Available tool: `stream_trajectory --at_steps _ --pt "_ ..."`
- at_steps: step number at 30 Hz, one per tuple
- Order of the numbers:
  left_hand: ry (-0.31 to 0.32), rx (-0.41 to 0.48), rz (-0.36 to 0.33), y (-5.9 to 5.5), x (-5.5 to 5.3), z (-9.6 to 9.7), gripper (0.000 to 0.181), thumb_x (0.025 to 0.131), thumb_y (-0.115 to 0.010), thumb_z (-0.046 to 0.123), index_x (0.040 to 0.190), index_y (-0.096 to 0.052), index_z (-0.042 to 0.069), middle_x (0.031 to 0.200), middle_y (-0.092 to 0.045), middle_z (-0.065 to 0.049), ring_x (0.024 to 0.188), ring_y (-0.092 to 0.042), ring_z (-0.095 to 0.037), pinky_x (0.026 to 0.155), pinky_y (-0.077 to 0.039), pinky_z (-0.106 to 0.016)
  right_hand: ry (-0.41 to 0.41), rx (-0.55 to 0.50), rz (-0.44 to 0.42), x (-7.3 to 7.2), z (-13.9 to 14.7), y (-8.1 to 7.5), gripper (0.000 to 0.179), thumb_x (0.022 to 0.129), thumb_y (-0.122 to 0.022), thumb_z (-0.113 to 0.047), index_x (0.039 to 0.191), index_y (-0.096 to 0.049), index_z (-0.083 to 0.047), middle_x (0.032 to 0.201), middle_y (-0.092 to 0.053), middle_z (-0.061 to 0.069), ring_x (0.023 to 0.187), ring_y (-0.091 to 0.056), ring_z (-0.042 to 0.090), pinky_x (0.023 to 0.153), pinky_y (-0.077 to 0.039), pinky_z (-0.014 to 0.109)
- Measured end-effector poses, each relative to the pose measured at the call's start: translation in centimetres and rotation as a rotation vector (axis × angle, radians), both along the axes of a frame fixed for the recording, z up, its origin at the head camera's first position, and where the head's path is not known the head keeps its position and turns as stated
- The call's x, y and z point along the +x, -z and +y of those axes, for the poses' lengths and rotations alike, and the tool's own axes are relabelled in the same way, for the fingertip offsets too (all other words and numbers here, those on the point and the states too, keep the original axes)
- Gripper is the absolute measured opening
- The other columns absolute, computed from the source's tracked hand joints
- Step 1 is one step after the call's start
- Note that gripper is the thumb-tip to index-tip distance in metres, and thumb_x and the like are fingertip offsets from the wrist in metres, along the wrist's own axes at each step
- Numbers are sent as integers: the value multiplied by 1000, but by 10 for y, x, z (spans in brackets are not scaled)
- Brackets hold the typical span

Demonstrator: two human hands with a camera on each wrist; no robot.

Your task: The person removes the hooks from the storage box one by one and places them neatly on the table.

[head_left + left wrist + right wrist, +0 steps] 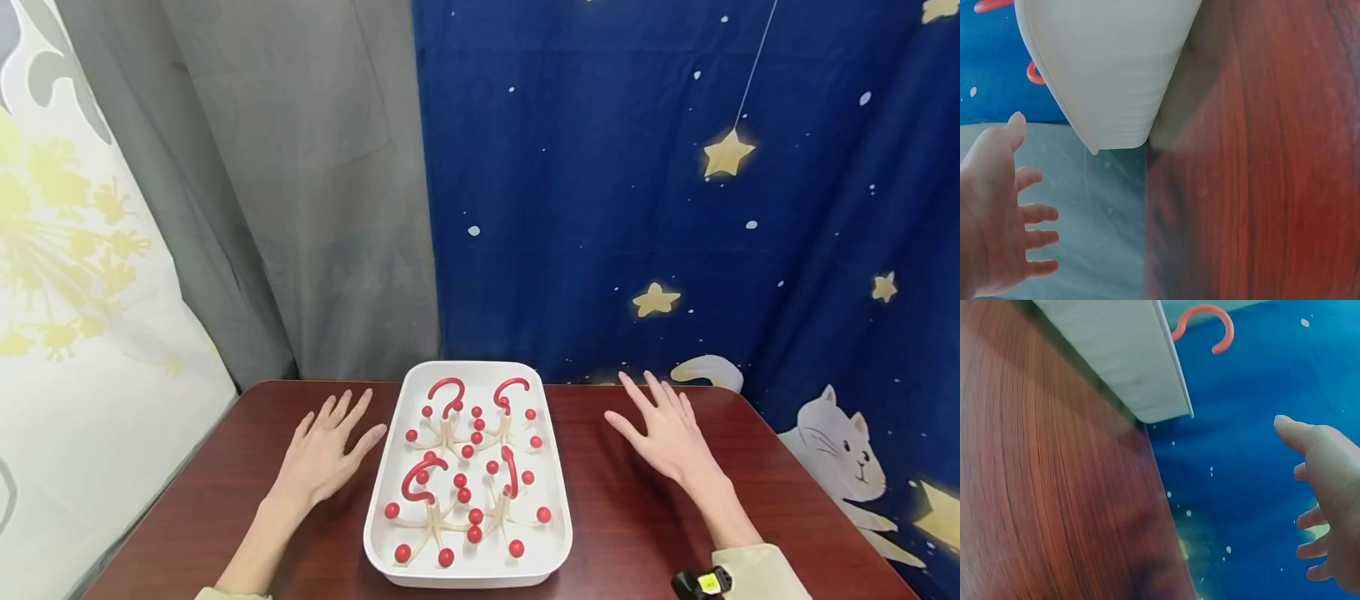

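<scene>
Between my hands stands a white tray (467,577) holding several hook racks, each with cream branching arms tipped by red balls and a curved red hook on top. One rack (434,521) is at the front left, another (501,512) at the front right; two more are behind them. My left hand (324,454) is spread over the table at the tray's left, fingers straight, holding nothing. On the tray's right, my right hand (666,433) is likewise spread with nothing in it. In both wrist views the tray's outer wall (1104,69) shows apart from the fingers.
The tray rests on a dark red wooden table (600,533). Behind the table's far edge hang a grey curtain (322,208) and a blue curtain (585,208) with stars. A white patterned cloth (97,375) hangs at the left. A black wrist device (701,582) sits by the right sleeve.
</scene>
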State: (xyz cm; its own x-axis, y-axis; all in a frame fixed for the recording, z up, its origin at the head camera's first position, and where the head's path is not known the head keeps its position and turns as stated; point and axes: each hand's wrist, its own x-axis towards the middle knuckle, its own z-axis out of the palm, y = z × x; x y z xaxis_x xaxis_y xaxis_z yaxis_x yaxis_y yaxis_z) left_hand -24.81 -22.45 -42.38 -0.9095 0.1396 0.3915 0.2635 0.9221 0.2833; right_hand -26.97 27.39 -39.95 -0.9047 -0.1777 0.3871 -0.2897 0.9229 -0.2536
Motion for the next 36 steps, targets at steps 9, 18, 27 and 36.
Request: stream_trajectory --at_steps 9,18,27,36 --pt "5 76 -12 3 2 6 68 103 -48 55 156 -40 14 149 -44 -28 138 -41 -45 109 -30 -63 -47 -42 29 5 -18 2 72 97 -59 -55 154 -42 -14 155 -35 28 142 -32 46 115 -17 62" --pt "24 170 -50 8 4 12 71 103 -49 54 156 -37 10 146 -51 -25 129 -51 -45 99 -41 -65 -109 -80 70 13 -40 6 71 96 -62 -54 153 -44 -14 152 -42 22 139 -39 42 112 -25 63" --pt "29 276 -152 13 2 20 71 104 -48 52 158 -33 8 147 -48 -25 135 -46 -43 105 -36 -64 -196 -173 49 24 -66 5 68 96 -64 -52 152 -46 -17 149 -50 11 136 -46 35 108 -34 61" --pt "38 381 -173 16 -1 26 63 104 -55 41 152 -40 3 116 -63 -12 101 -58 -26 90 -49 -49 -387 -362 -31 34 -89 1 55 97 -69 -39 145 -54 -18 138 -58 -4 126 -56 20 104 -45 46"
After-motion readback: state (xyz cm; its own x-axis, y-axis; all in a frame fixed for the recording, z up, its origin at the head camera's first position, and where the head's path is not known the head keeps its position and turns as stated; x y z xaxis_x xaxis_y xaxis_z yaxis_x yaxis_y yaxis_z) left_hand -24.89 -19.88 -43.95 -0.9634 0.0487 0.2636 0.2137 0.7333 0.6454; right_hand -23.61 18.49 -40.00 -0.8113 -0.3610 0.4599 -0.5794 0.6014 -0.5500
